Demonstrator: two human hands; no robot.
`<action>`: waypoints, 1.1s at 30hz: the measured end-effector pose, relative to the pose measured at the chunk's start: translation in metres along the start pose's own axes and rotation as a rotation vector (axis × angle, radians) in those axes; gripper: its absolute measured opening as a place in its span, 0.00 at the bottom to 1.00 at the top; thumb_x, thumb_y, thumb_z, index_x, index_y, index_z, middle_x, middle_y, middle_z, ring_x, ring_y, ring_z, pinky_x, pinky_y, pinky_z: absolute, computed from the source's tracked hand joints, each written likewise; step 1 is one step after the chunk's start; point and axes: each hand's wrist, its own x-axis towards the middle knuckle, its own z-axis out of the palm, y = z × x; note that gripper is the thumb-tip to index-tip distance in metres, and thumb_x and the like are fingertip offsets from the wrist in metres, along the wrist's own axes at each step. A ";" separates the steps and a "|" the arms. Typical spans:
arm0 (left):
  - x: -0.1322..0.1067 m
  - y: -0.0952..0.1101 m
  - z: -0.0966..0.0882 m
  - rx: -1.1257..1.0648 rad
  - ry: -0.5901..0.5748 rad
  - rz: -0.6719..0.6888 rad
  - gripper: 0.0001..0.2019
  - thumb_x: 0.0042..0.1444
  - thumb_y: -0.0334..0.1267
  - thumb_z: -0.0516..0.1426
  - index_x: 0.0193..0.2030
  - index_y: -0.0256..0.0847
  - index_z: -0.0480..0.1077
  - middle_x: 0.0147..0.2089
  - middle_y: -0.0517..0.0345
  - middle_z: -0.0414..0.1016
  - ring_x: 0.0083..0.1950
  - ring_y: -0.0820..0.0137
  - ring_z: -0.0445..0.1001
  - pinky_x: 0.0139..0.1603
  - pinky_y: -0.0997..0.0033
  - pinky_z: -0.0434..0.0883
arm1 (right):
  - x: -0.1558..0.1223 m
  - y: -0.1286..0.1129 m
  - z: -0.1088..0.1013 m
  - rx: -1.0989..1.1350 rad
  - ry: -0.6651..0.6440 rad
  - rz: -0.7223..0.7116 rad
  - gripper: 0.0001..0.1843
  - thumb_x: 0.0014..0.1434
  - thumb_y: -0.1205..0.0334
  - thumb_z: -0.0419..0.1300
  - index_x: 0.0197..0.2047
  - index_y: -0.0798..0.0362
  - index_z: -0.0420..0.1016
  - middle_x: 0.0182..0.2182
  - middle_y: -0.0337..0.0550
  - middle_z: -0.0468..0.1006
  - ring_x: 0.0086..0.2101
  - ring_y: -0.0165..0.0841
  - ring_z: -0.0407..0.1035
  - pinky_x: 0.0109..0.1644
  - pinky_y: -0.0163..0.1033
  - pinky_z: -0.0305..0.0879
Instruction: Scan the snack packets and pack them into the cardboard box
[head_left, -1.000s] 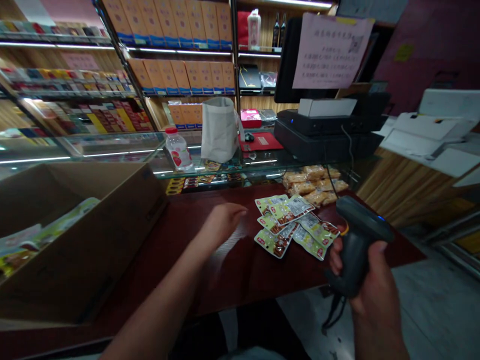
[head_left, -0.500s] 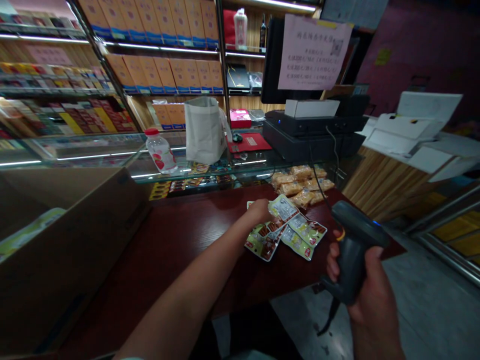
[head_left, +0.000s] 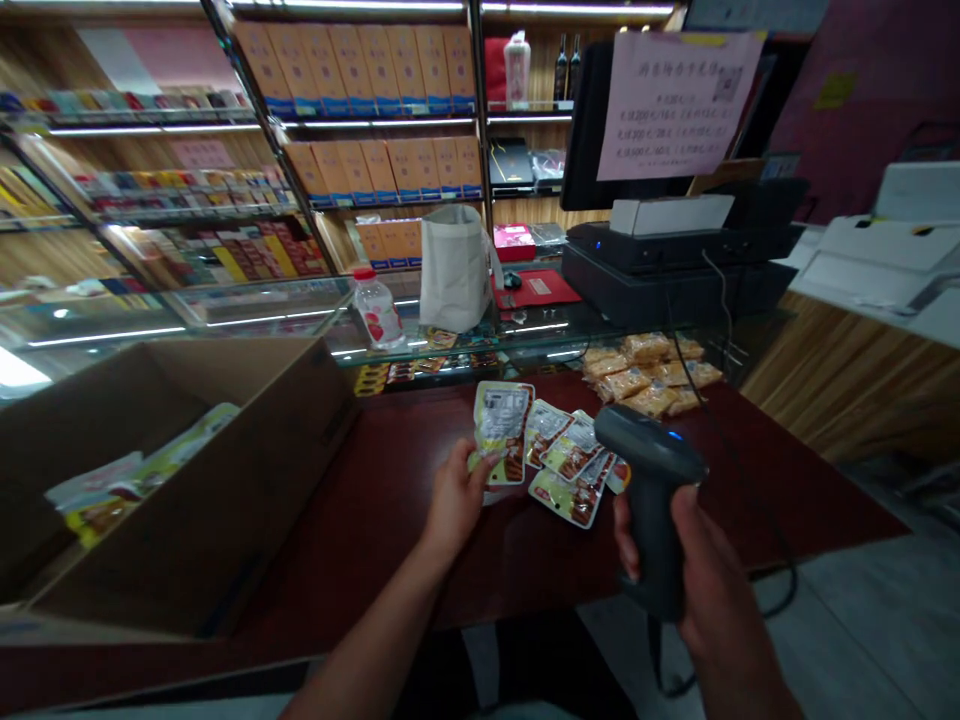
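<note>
My left hand point(head_left: 454, 495) is closed on a green-and-white snack packet point(head_left: 501, 428), holding it upright above the dark red counter point(head_left: 405, 560) with its printed back toward me. My right hand point(head_left: 686, 555) grips a black barcode scanner point(head_left: 651, 490) by its handle, its head close to the right of the held packet. A small pile of similar snack packets point(head_left: 570, 460) lies on the counter between the two hands.
An open cardboard box point(head_left: 187, 480) with packets inside stands at the left. Behind are a glass display case point(head_left: 420, 335), a water bottle point(head_left: 375, 310), a white bag point(head_left: 454, 265), a till with monitor point(head_left: 675, 260), and orange snack packs point(head_left: 649, 370).
My left hand reached to the pile, picked one packet and lifted it up toward me. The scanner in my right hand moved left, closer to the packet.
</note>
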 end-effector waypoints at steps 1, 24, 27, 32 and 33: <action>-0.007 -0.003 -0.004 0.019 0.037 0.012 0.13 0.55 0.49 0.60 0.35 0.43 0.65 0.32 0.59 0.77 0.31 0.66 0.77 0.29 0.71 0.74 | -0.004 0.001 0.011 -0.011 -0.036 0.024 0.31 0.59 0.32 0.62 0.36 0.55 0.79 0.22 0.42 0.77 0.19 0.27 0.63 0.21 0.30 0.61; -0.032 -0.008 -0.040 0.021 0.222 -0.002 0.14 0.56 0.50 0.58 0.32 0.44 0.61 0.26 0.64 0.69 0.28 0.69 0.70 0.30 0.74 0.65 | -0.028 0.013 0.069 -0.199 -0.290 0.085 0.30 0.60 0.32 0.61 0.32 0.54 0.77 0.17 0.38 0.70 0.18 0.29 0.62 0.22 0.33 0.59; -0.033 -0.005 -0.043 0.036 0.200 -0.010 0.15 0.57 0.50 0.57 0.30 0.44 0.60 0.26 0.63 0.70 0.29 0.68 0.71 0.30 0.74 0.64 | -0.030 0.014 0.072 -0.179 -0.288 0.070 0.29 0.60 0.33 0.62 0.33 0.54 0.77 0.19 0.39 0.72 0.19 0.28 0.62 0.21 0.31 0.59; -0.035 -0.007 -0.042 0.056 0.229 -0.001 0.13 0.57 0.49 0.57 0.32 0.44 0.61 0.27 0.63 0.70 0.29 0.68 0.71 0.31 0.73 0.65 | -0.033 0.015 0.075 -0.243 -0.289 0.032 0.30 0.61 0.33 0.61 0.31 0.54 0.77 0.19 0.39 0.73 0.18 0.26 0.61 0.22 0.30 0.59; -0.036 -0.006 -0.044 0.066 0.237 0.007 0.13 0.56 0.49 0.57 0.32 0.44 0.61 0.27 0.63 0.70 0.29 0.68 0.71 0.31 0.73 0.65 | -0.033 0.015 0.075 -0.255 -0.292 0.025 0.30 0.61 0.33 0.60 0.31 0.54 0.76 0.18 0.39 0.72 0.18 0.26 0.61 0.22 0.30 0.59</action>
